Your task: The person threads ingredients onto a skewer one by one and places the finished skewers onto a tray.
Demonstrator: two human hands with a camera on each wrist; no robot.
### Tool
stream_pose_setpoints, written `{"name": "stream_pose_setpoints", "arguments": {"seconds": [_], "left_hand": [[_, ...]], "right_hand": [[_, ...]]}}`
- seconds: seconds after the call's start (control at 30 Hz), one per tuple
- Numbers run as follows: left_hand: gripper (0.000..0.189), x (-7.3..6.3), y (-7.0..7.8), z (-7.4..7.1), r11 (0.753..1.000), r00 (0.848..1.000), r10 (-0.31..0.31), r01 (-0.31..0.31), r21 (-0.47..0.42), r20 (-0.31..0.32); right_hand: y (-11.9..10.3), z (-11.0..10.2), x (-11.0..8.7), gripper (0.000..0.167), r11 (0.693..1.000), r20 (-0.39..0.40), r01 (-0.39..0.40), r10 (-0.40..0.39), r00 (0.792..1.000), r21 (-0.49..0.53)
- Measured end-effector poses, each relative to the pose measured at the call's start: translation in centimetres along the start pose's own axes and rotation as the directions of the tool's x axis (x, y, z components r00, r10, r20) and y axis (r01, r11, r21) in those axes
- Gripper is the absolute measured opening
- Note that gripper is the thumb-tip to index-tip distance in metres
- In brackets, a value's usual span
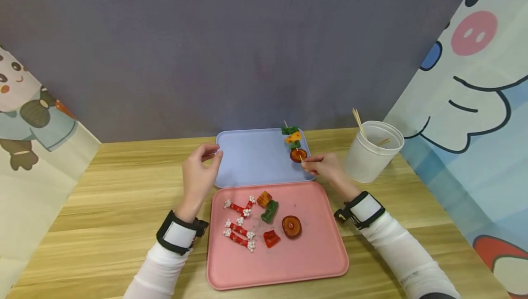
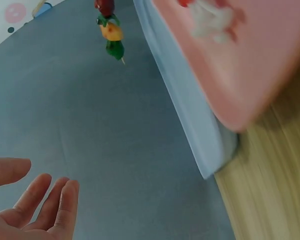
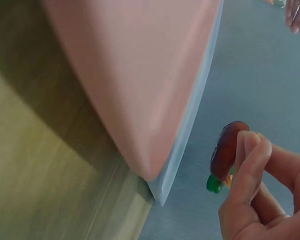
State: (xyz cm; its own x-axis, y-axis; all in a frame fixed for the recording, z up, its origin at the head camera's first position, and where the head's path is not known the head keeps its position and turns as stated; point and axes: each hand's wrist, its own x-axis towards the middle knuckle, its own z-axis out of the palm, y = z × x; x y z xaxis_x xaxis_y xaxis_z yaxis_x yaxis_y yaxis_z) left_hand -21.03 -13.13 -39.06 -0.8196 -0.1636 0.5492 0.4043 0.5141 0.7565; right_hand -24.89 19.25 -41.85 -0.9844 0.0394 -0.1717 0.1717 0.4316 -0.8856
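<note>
My right hand (image 1: 327,167) pinches the bare lower end of a skewer (image 1: 293,137) over the right side of the blue tray (image 1: 249,157). Threaded on its stick are a brown mushroom slice (image 3: 229,151) nearest the fingers, a green pepper piece, a yellow-orange piece (image 2: 111,32) and another green piece at the far tip. Beside the blue tray's left edge, my left hand (image 1: 199,170) is raised with nothing in it. Its thumb and fingers stand apart in the left wrist view.
A pink tray (image 1: 305,262) lies in front with several red-and-white stick pieces (image 1: 240,240), an orange-brown chunk (image 1: 264,199), a green pepper piece (image 1: 270,211), a red piece (image 1: 271,238) and a mushroom slice (image 1: 292,227). A white bucket (image 1: 369,161) with wooden sticks (image 1: 359,122) stands right.
</note>
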Motion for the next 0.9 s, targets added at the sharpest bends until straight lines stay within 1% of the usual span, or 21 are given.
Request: {"name": "stream_pose_setpoints", "arguments": {"seconds": [0.27, 0.5, 0.7, 0.77, 0.9], "left_hand": [[0.015, -0.3, -1.0, -1.9, 0.999, 1.000, 0.011, -0.011, 0.040, -0.018], [0.014, -0.1, -1.8, -3.4, 0.995, 0.996, 0.049, -0.043, 0.087, -0.068], [0.014, 0.1, -2.0, -4.0, 0.995, 0.997, 0.033, -0.026, 0.095, -0.076], [0.014, 0.1, -2.0, -4.1, 0.995, 0.997, 0.037, -0.030, 0.096, -0.075], [0.014, 0.1, -2.0, -4.2, 0.994, 0.996, 0.045, -0.037, 0.102, -0.075]], "right_hand": [[0.2, 0.4, 1.0, 0.027, 0.995, -0.006, -0.051, 0.051, 0.999, -0.090], [0.4, 0.6, 1.9, 0.026, 0.993, 0.017, -0.029, 0.031, 0.999, -0.116], [0.3, 0.8, 1.9, 0.025, 0.984, 0.057, -0.027, 0.038, 0.998, -0.176], [0.4, 0.7, 2.0, 0.026, 0.982, 0.076, -0.022, 0.037, 0.996, -0.189], [0.7, 0.7, 2.1, 0.028, 0.984, 0.094, -0.008, 0.025, 0.995, -0.178]]}}
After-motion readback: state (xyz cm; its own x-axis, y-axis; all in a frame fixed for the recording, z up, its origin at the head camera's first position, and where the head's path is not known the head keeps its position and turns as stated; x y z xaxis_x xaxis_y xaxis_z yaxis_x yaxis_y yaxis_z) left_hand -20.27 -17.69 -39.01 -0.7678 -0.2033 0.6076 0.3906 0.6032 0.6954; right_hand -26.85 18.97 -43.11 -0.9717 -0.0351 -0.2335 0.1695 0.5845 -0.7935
